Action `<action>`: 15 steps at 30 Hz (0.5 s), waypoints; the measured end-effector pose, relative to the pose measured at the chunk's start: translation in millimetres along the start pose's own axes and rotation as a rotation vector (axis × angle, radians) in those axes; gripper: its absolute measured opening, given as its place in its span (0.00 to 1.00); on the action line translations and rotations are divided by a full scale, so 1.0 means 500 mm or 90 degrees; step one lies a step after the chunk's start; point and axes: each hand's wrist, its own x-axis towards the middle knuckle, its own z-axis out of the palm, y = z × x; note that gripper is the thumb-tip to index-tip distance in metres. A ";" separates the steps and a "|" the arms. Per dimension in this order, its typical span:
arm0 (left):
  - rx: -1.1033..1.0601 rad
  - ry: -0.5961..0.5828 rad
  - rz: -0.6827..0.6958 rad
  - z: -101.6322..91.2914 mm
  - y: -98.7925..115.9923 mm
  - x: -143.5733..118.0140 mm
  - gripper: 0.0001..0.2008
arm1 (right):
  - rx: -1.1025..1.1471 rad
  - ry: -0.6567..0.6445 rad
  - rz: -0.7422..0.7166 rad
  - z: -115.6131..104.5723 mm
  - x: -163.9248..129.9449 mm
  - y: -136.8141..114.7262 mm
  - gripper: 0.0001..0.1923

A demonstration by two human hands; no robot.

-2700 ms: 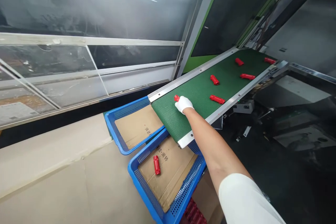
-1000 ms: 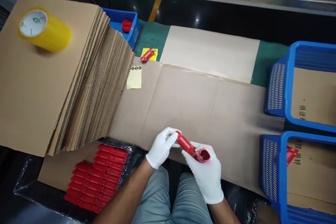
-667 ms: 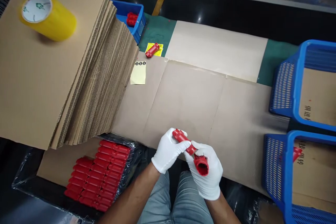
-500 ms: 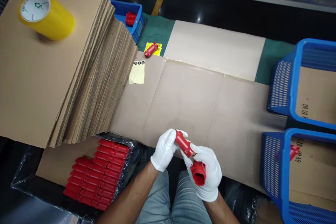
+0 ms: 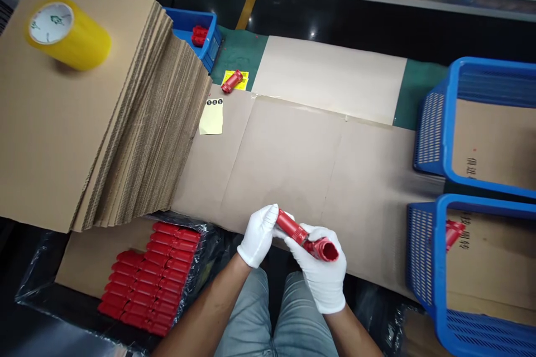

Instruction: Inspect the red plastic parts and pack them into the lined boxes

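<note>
In white gloves, both my hands meet above the near edge of the cardboard-covered table. My left hand (image 5: 258, 236) is closed on one end of a red ribbed tube (image 5: 291, 226). My right hand (image 5: 323, 270) is closed around a second red tube (image 5: 324, 249), whose open round end faces up toward me. The two tubes come close at their ends; whether they touch is hard to make out. At lower left, a carton lined with black plastic (image 5: 37, 284) holds rows of red tubes (image 5: 151, 281).
A tall cardboard stack (image 5: 125, 139) bears a yellow tape roll (image 5: 84, 39) at left. One red tube (image 5: 231, 82) lies on a yellow label near a pale note (image 5: 211, 118). Blue baskets (image 5: 439, 245) stand at right; a blue bin (image 5: 211, 44) sits behind the stack.
My right hand has turned the second tube, bringing it nearer in line with the first. Its open end now points further right. The whole view has shifted slightly.
</note>
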 end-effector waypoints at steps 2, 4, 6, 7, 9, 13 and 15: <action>0.030 0.011 -0.004 -0.002 0.002 0.000 0.26 | 0.102 0.012 0.135 0.005 0.000 -0.006 0.18; 0.056 0.024 -0.001 -0.004 0.002 -0.004 0.27 | 0.146 0.021 0.207 0.007 0.005 -0.011 0.18; 0.081 0.022 -0.006 -0.008 0.003 -0.009 0.27 | 0.165 0.023 0.248 0.007 0.012 -0.014 0.18; 0.088 0.018 -0.015 -0.010 0.003 -0.011 0.28 | 0.167 0.020 0.256 0.006 0.016 -0.015 0.17; 0.090 0.012 -0.040 -0.015 0.005 -0.013 0.29 | 0.154 0.019 0.250 0.007 0.024 -0.013 0.17; 0.071 0.020 -0.078 -0.025 0.013 -0.009 0.29 | 0.094 0.019 0.213 0.013 0.026 -0.002 0.15; 0.057 0.059 -0.089 -0.034 0.015 -0.013 0.26 | 0.024 -0.009 0.172 0.018 0.017 -0.001 0.14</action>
